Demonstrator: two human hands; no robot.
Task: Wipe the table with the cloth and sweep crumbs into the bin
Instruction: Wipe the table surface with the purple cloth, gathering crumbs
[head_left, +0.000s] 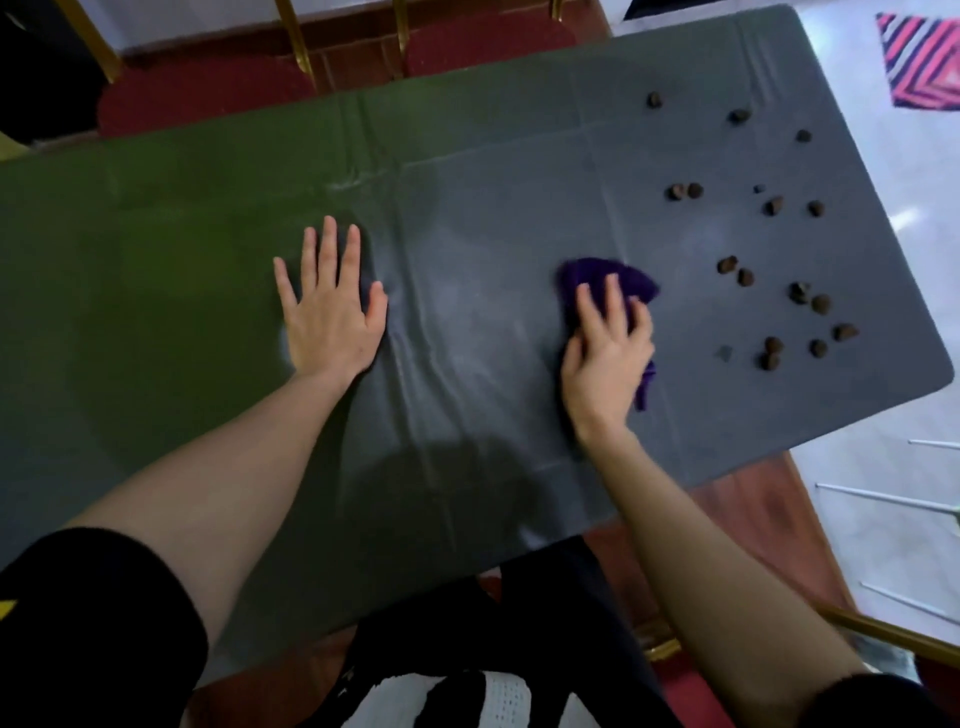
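Pressing cloth (618, 280) under right hand (605, 358), crumbs (779, 291) beyond

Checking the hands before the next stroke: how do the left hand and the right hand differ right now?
The left hand lies flat and spread on the bare table, holding nothing; the right hand presses on the purple cloth, fingers curled over it. The right hand sits nearer the crumbs; the left hand is far from them. Both rest palm-down on the table.

Right hand (605, 358) pressing purple cloth (618, 278), crumbs (774, 205) beside
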